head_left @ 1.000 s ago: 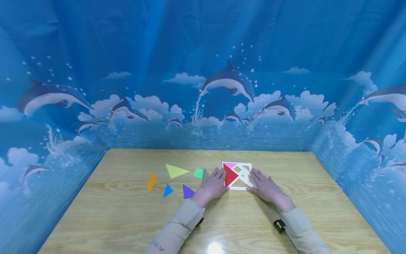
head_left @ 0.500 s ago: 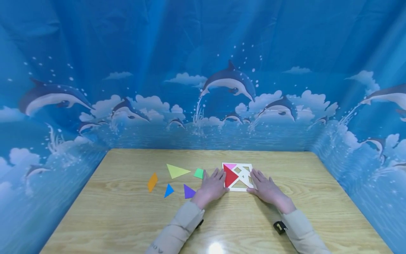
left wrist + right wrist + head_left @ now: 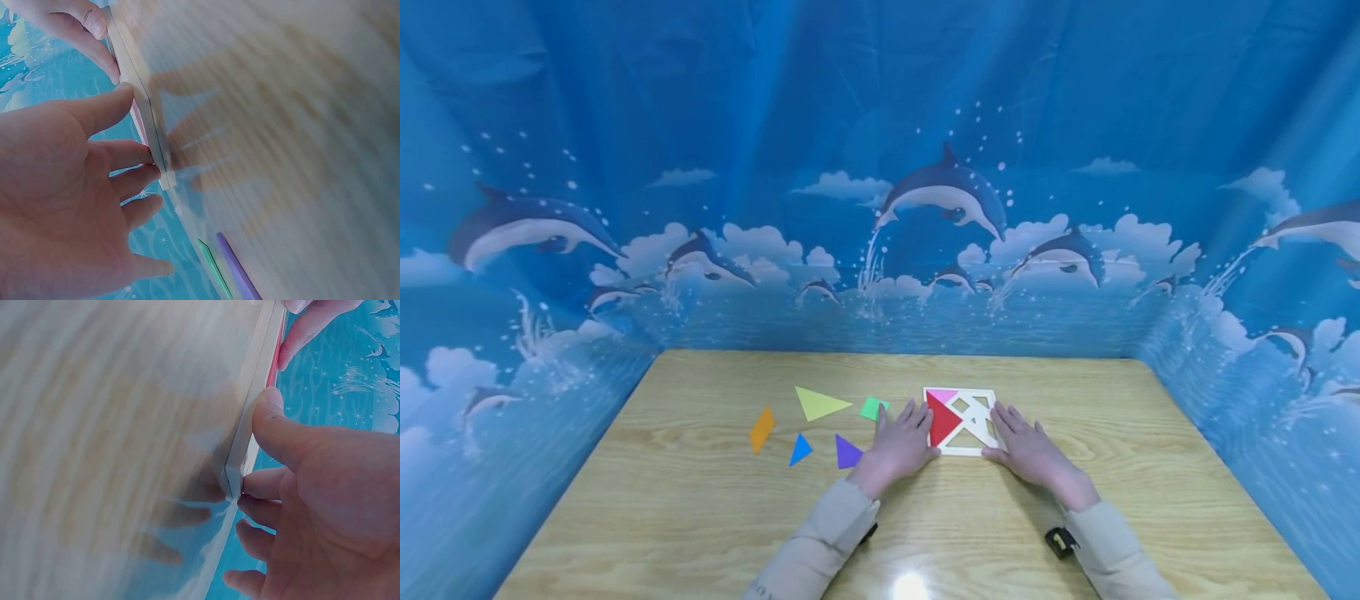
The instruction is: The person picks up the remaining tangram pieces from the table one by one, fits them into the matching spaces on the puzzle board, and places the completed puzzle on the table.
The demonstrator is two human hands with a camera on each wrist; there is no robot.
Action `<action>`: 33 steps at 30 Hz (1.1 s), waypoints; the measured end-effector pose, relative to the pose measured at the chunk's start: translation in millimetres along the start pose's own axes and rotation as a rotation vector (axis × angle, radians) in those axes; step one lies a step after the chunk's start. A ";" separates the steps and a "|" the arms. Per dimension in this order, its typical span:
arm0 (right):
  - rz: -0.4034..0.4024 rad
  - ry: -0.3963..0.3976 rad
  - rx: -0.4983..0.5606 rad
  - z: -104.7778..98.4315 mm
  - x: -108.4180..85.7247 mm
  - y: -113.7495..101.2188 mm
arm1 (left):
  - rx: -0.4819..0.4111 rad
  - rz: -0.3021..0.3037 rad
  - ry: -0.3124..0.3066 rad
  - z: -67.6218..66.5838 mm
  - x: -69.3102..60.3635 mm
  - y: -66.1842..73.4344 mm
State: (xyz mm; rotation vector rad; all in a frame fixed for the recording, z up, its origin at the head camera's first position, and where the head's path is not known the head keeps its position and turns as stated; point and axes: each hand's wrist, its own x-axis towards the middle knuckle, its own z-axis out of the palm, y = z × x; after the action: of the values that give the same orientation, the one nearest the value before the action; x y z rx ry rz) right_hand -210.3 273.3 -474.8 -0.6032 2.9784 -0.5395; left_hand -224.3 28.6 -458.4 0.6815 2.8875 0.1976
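A white frame (image 3: pixel 966 451) with cut-out openings lies on the table, a red triangle (image 3: pixel 942 419) and a pink piece (image 3: pixel 940 395) in its left part. My left hand (image 3: pixel 898 442) rests at its left edge, fingers extended, thumb near the lower left corner. At the right edge my right hand (image 3: pixel 1032 451) touches it the same way. In the left wrist view the left hand's (image 3: pixel 81 181) fingertips meet the frame's side (image 3: pixel 145 112); the right wrist view has the right hand's (image 3: pixel 331 500) thumb and fingers against the frame's edge (image 3: pixel 250 406).
Left of the frame lie a green square (image 3: pixel 871 407), a yellow-green triangle (image 3: pixel 817 403), an orange parallelogram (image 3: pixel 762 430), a blue triangle (image 3: pixel 801 450) and a purple triangle (image 3: pixel 847 452), partly behind the left hand. A blue dolphin-print curtain (image 3: pixel 820 317) surrounds the wooden table (image 3: pixel 662 500).
The white frame has shifted slightly toward the near side of the table with both hands at its edges. More of the green square shows beside the left hand.
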 end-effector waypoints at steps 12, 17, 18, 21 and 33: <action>0.008 0.026 -0.051 13.6 1.9 8.1 | -0.004 -0.003 0.014 2.1 -4.0 -1.8; 0.010 0.003 -0.017 6.5 -2.4 -2.6 | 0.001 -0.002 0.018 4.1 -5.3 -2.6; 0.016 -0.005 -0.014 4.6 -3.3 -5.5 | 0.002 -0.003 0.020 4.3 -5.7 -2.7; 0.030 -0.011 -0.003 1.9 -4.8 -10.5 | -0.002 -0.007 0.015 5.3 -7.1 -2.8; -0.021 0.033 -0.004 6.7 -6.2 -6.9 | -0.004 -0.006 0.024 5.6 -11.5 -3.2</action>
State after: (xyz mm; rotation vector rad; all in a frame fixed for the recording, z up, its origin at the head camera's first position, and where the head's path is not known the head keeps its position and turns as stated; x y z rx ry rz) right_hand -201.2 267.5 -478.8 -0.6326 3.0079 -0.5507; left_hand -214.4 21.0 -462.9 0.6742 2.9106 0.2113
